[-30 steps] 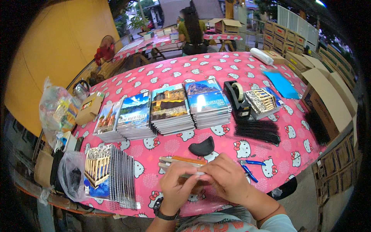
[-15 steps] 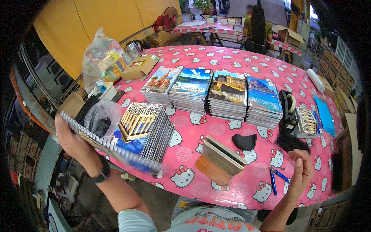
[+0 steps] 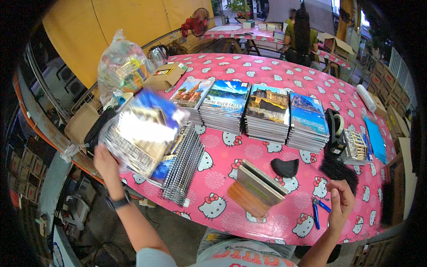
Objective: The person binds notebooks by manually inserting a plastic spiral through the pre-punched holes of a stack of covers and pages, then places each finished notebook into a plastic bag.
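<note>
the left hand (image 3: 106,162) grips a blurred, glossy spiral-bound picture notebook (image 3: 140,131), lifted over the spiral-bound stack (image 3: 180,162) at the table's left edge. the right hand (image 3: 341,205), fingers loosely curled and empty, hovers by the near edge; setting the notebook down likely needs both hands.

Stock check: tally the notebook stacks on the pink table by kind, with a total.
Flat stacks in the back row: 4
Spiral-bound pile on edge at the near left: 1
Wrapped bundle lifted in the left hand: 1
Total: 6
</note>
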A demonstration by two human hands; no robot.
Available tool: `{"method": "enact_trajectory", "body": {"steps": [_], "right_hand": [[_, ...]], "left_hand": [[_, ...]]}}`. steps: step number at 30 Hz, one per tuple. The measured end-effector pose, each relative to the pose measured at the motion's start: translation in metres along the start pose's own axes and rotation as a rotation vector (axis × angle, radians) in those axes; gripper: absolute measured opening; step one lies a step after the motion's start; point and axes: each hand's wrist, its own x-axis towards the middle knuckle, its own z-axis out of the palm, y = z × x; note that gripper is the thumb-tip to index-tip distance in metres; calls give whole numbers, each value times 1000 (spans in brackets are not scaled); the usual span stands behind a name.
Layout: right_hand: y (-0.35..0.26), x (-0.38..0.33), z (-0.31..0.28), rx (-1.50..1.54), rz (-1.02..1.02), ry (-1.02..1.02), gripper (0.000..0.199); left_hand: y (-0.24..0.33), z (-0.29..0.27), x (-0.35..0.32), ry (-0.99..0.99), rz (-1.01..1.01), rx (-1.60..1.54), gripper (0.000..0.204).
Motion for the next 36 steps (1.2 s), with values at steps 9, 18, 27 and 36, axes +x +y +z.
{"method": "enact_trajectory", "body": {"steps": [9,18,27,36], "right_hand": [[-11,4,13,-103,-24,-107,14],[30,6,-5,-252,-1,-134,13],[201,106,-104,-970,-100,159,43],[215,92,-124,-983,111,171,21]], "left_hand": [[76,-19,-71,-416,315,-145,34],[110,-7,-88,-743,354,-161,49],[155,-21,-99,-627,355,-374,36],[192,-17,-120,-667,312,-663,35]]}}
